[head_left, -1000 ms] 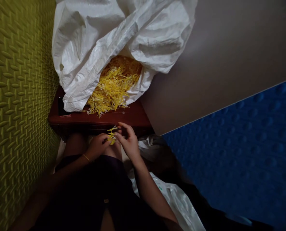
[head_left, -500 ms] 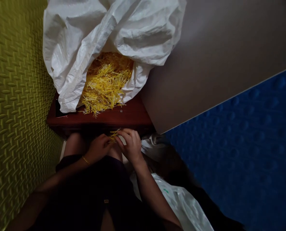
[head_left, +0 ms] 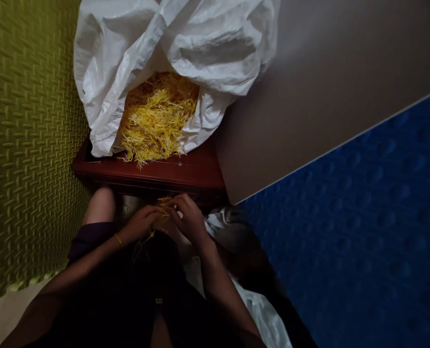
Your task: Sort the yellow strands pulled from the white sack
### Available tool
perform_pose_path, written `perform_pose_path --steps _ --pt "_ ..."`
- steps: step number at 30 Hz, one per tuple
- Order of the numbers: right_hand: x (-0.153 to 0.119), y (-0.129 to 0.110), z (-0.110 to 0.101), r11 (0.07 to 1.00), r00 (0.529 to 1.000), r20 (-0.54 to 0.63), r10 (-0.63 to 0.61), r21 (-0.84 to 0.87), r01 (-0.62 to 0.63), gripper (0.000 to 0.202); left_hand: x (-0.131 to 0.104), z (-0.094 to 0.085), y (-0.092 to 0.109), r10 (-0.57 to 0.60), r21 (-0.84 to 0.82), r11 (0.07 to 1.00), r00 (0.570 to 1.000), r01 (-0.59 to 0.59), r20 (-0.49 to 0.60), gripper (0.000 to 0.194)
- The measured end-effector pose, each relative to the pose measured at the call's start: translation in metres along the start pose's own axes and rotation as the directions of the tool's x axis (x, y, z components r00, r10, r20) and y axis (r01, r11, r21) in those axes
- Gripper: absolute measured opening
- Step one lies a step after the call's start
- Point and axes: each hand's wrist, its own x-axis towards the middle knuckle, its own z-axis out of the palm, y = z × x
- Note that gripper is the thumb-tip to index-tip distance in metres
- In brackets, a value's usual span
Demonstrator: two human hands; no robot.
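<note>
Between my hands, over my lap, is a small bunch of thin yellow strands (head_left: 163, 205). My left hand (head_left: 141, 223), with a gold-coloured bracelet at the wrist, has its fingers closed on the strands' left side. From the other side my right hand (head_left: 189, 217) pinches them between thumb and fingertips. A few pale strands hang below the left hand, dim against dark clothing. Beyond both hands a large heap of similar yellow strands (head_left: 157, 123) spills from the mouth of a white woven sack (head_left: 106, 82). What the strands are exactly cannot be made out.
The sack rests on a dark red wooden surface (head_left: 157, 173) in front of my knees. A yellow-green textured mat (head_left: 26, 145) rises at the left. On the right are a grey-brown panel (head_left: 309, 87) and a blue bumpy surface (head_left: 363, 217). A whitish plastic bag (head_left: 262, 314) lies lower right.
Both hands have shifted slightly left, still holding the yellow strands. My left knee has swung outward to the left. Loose strands now show below the left hand. The view has shifted a little.
</note>
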Motion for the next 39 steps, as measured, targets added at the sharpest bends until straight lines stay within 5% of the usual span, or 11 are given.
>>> perform_pose_path --steps 4,7,11,15,22,28,33,39 --pt "-0.003 0.001 0.006 0.997 0.995 0.085 -0.058 0.059 0.053 0.013 -0.005 0.006 -0.006 -0.023 -0.050 0.999 0.998 0.020 -0.053 0.019" --pt "-0.002 0.000 0.009 0.995 0.997 0.037 -0.063 0.077 0.060 0.011 -0.005 0.004 -0.005 -0.031 -0.069 0.997 0.996 0.025 -0.078 0.021" --pt "0.008 -0.001 0.015 0.996 0.998 0.000 -0.061 0.065 0.061 0.018 -0.001 -0.008 -0.003 -0.082 -0.098 0.992 0.994 0.075 -0.074 0.021" --pt "0.027 0.002 0.029 0.991 0.988 0.097 -0.117 -0.058 0.123 0.023 0.007 -0.025 -0.007 -0.109 -0.077 0.991 0.993 0.106 -0.047 0.023" --pt "0.048 -0.002 0.042 0.964 0.974 0.225 -0.021 -0.252 0.079 0.030 0.032 -0.057 -0.026 0.022 0.138 0.990 0.999 -0.028 0.044 0.024" --pt "0.049 -0.015 0.040 0.968 0.981 0.156 0.115 -0.240 -0.075 0.017 0.045 -0.070 -0.024 0.124 0.238 0.961 0.988 -0.143 0.093 0.027" --pt "0.050 -0.017 0.041 0.970 0.972 -0.019 0.232 0.072 -0.230 0.011 0.045 -0.074 -0.022 0.115 -0.040 0.993 0.991 -0.113 0.066 0.029" --pt "0.042 -0.017 0.043 0.873 0.925 -0.025 0.379 0.342 -0.348 0.008 0.041 -0.074 -0.018 -0.032 -0.449 0.880 0.961 0.157 0.273 0.043"
